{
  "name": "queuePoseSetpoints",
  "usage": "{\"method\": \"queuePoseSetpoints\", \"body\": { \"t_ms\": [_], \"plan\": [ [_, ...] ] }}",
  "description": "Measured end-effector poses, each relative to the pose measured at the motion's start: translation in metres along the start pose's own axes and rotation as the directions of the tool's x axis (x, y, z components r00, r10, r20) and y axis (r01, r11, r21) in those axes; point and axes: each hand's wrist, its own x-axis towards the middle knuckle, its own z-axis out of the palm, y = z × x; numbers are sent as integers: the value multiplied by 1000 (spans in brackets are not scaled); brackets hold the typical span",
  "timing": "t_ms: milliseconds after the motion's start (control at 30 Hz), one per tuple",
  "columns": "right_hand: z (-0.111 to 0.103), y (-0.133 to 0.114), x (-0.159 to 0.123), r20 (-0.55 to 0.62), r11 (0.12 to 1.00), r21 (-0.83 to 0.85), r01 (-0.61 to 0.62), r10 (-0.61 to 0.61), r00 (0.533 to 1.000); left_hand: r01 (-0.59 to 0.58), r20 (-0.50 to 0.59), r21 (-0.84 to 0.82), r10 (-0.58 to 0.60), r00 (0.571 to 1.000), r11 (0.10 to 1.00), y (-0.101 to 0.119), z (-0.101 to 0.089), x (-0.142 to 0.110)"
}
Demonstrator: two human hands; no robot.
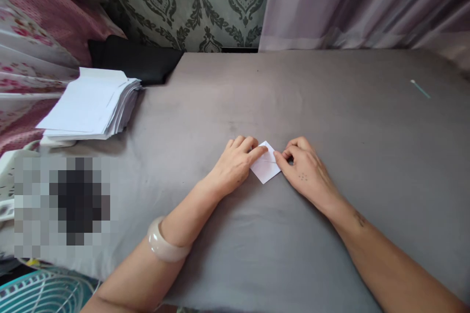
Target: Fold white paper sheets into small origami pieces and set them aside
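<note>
A small folded piece of white paper (pixel 265 172) lies on the grey cloth-covered surface, turned like a diamond with a crease line across its middle. On its left side rests my left hand (pixel 240 159), a finger pressed onto the upper half and the other fingers curled. My right hand (pixel 303 164) is closed at the paper's right corner, its thumb tip touching the edge and its fingers bent behind. A pale bangle (pixel 165 244) circles my left forearm.
At the left stands a thick stack of white paper (pixel 88 102), with a folded black cloth (pixel 135 61) behind it. A thin light-blue stick (pixel 420 89) lies far right. A turquoise fan grille (pixel 44 293) shows at lower left, below a blurred patch. Curtains (pixel 312 5) hang along the back.
</note>
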Motion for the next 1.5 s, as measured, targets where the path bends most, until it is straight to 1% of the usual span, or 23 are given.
{"method": "queuePoseSetpoints", "body": {
  "t_ms": [67,167,267,400,600,833,967,1100,1167,1233,1300,1333,1400,1500],
  "plan": [
    [-4,3,3,36,997,72,-12,9,999,-51,26,-18,52,998,999,-4,1,0],
    [-14,5,7,115,983,166,-74,55,992,-48,25,-40,49,998,998,-6,2,1],
    [-20,6,7,152,975,197,-102,73,986,-52,25,-46,53,998,998,-6,1,1],
    [-16,7,5,116,972,218,-84,59,991,-49,34,-44,51,998,998,-6,-1,2],
    [-11,7,0,83,984,172,-45,31,996,-53,25,-52,54,998,997,-6,-1,2],
    [-10,13,-2,85,989,143,46,-59,995,-62,6,-62,62,998,996,-10,4,2],
    [-12,19,-3,81,987,149,56,-69,994,-33,10,-71,34,999,997,-10,4,0],
    [-16,23,-4,102,980,169,102,-120,988,19,36,-78,-16,999,997,-7,0,0],
    [-17,20,-4,81,979,185,90,-107,991,41,50,-71,-37,998,997,-6,-2,0],
    [-17,12,-7,-7,976,195,101,-101,995,48,60,-63,-44,997,997,-5,-3,-1],
    [-13,0,-10,-113,968,190,163,-144,983,48,57,-56,-45,997,997,-5,-3,-1],
    [-11,-6,-13,-129,960,184,212,-190,973,49,50,-53,-47,998,997,-4,-3,-1],
    [-4,-17,-18,-118,949,171,263,-245,962,53,28,-46,-52,998,998,-4,-1,-2],
    [5,-26,-26,-33,955,70,289,-288,957,59,-4,-62,-59,998,996,-2,2,-2]
  ]
}}
